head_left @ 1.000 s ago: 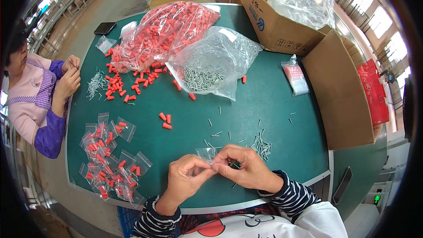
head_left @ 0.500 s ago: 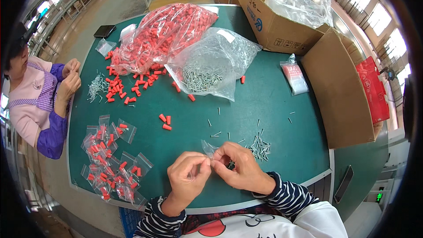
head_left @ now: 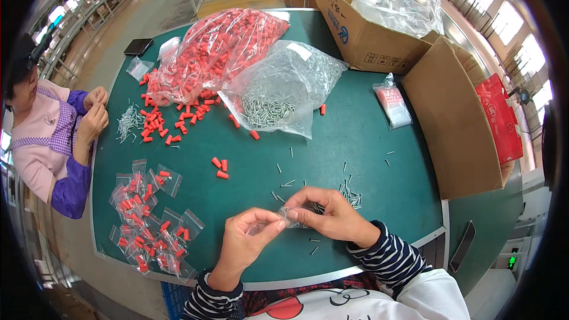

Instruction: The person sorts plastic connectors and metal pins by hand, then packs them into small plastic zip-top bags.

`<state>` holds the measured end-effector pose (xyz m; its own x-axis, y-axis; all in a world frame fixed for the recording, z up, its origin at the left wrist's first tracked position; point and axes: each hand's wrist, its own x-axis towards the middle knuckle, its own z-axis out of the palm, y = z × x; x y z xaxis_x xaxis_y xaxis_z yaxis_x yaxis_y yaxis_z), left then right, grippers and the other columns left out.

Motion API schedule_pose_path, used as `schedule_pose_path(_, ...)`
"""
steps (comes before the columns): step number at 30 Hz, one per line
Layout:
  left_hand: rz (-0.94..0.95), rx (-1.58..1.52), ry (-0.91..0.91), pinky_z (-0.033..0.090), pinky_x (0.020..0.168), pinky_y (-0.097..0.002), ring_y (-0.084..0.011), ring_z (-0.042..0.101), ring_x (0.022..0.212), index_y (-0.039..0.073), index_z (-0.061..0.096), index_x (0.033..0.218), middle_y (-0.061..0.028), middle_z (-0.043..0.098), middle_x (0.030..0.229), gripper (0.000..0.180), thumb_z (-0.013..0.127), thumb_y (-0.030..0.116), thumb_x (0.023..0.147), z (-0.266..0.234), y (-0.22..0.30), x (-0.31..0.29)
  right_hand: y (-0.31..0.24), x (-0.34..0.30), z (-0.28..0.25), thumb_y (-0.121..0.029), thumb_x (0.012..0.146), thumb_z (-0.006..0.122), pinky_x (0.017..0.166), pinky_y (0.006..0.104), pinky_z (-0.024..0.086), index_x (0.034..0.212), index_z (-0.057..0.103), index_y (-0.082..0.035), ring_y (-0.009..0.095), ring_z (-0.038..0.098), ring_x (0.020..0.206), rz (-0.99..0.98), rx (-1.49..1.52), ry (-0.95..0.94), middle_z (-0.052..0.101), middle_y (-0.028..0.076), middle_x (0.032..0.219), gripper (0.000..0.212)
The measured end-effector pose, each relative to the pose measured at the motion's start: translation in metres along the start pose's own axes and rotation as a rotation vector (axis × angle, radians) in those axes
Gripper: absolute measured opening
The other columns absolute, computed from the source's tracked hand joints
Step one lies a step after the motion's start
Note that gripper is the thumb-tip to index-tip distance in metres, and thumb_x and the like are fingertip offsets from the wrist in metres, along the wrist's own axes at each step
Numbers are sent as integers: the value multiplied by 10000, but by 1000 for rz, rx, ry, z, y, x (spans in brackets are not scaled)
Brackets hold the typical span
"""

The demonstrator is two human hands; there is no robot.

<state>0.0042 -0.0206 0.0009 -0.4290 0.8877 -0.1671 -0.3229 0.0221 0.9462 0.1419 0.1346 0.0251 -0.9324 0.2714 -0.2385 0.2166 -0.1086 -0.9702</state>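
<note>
Gripping small clear plastic bag (head_left: pixel 284 214) at thumb and fingertips of both left hand (head_left: pixel 249 234) and right hand (head_left: pixel 329 208). Held over near part of green surface (head_left: pixel 367 136), slightly right of centre; can't tell if touching it. Looks thin, transparent, glossy, crumpled, with pale highlights; partly hidden behind fingers, can't make out contents. Just beyond right hand: loose heap of silver screws (head_left: pixel 351 196), strays scattered around. Ahead of left hand: three tapered red plastic caps (head_left: pixel 224 165), close together. Off to the left: overlapping pile of small clear zip bags (head_left: pixel 144 225), filled with red caps and some screws. Farther back: large clear bag of red caps (head_left: pixel 213 50), just beside clear bag of silver screws (head_left: pixel 296 77).
</note>
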Motion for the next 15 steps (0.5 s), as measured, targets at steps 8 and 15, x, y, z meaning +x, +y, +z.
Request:
schedule_pose_path(8, 61, 47, 120, 495, 711, -213, -79, 621, 823, -10, 700, 915, -56, 694, 914, 61, 709, -17, 855, 3, -6, 5, 2, -3, 8, -105, 815, 708, 781, 366, 442, 926, 682, -59, 273, 600, 795, -507, -640, 473, 628, 89, 824, 123)
schedule_pose_path(15, 167, 64, 6, 503, 762, -237, -112, 625, 864, -19, 697, 921, -87, 685, 960, 82, 699, -49, 844, 6, -9, 4, -1, -4, 12, -69, 813, 685, 691, 329, 489, 840, 634, -5, 215, 617, 728, -258, -393, 263, 633, 82, 781, 86)
